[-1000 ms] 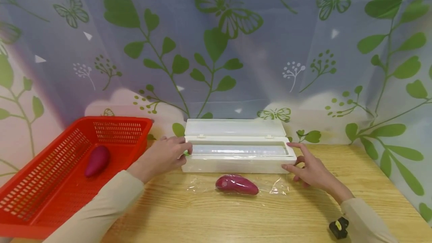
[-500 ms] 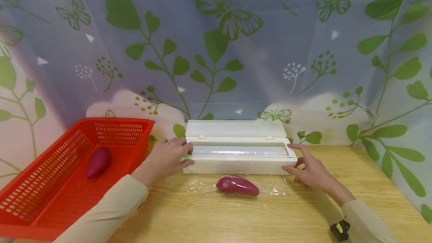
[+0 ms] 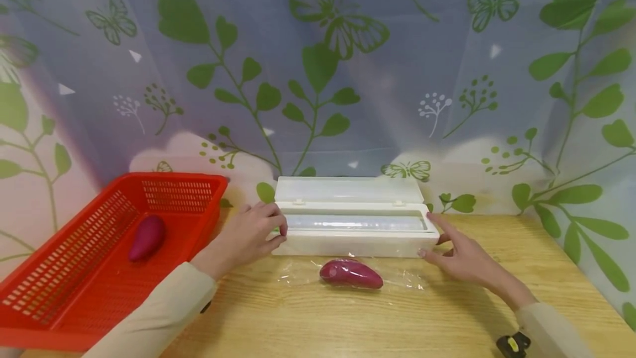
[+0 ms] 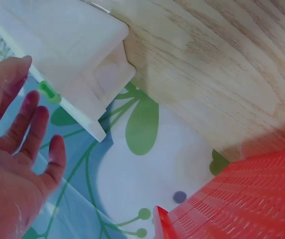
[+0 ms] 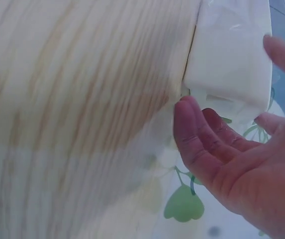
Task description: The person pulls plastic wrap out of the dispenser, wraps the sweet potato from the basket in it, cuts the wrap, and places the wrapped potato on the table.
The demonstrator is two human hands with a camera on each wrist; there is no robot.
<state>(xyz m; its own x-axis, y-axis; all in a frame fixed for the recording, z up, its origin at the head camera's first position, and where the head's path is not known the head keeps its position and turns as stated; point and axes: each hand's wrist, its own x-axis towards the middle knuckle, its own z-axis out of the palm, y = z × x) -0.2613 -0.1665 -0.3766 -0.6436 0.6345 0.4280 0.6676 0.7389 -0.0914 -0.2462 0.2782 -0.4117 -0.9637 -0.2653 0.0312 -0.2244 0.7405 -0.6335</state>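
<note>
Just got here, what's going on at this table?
A person has the left hand and right hand at opposite ends of a white box, its lid open and a roll inside. In front of it on the table lies a purple item, clear film showing on both sides. A second purple item sits in the red basket, on the person's left.

Here's the box (image 3: pixel 348 246), long and white, sitting flat on the table (image 3: pixel 308 322), lid (image 3: pixel 348 189) open along the back, and there's the roll (image 3: pixel 355 222) lying lengthwise inside, pale and glossy. Just in front, the vegetable (image 3: pixel 350 273), purple and gently curved, lies crosswise, clear crinkled film (image 3: pixel 404 279) glinting over it and past both ends.
</note>
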